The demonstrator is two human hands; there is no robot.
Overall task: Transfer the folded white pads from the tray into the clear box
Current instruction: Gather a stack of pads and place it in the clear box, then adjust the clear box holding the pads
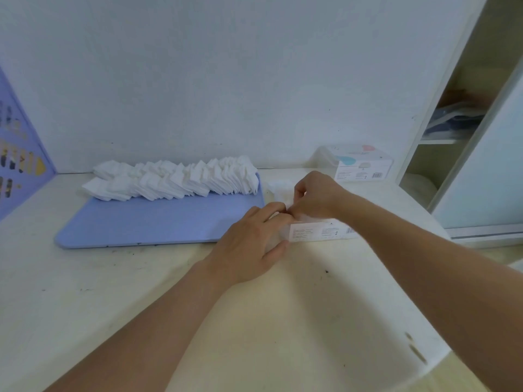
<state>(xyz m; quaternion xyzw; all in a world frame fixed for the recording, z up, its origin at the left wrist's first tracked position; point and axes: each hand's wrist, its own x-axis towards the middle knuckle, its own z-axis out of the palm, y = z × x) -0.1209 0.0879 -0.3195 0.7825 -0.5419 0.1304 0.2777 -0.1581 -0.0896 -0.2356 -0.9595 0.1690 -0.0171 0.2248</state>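
Two bare hands are meeting over the clear box (319, 229), which is sitting on the pale, scuffed tabletop (85, 306) just beside the right end of the tray (147, 219). The box is a low, see-through plastic rectangle carrying a white printed label with small text and a barcode on its near wall. The left hand (249, 241) is lying against the box's left end, fingers gently bent over the top edge and thumb pressing the near corner, so it is steadying the box rather than closing around it. The right hand (314, 196) is hovering above the box with its fingers curled inward and the tips bunched together at the box's opening; a little white material is showing at those tips, but whether they are pinching a pad is too blurred to tell.

Most of the folded white pads (175, 179) are resting along the far edge of the tray in two overlapping rows, leaning like shingles; they look soft, fibrous and roughly square. The tray itself is a flat, matte, lavender-blue slab with rounded corners, its near half bare. A small heap of loose white pads (278, 188) is lying on the tabletop just past the tray's right end, behind the hands.

Farther back against the white wall (254, 66), a second clear box (356, 162) with a pink and blue label is standing near an open cabinet (452, 114).
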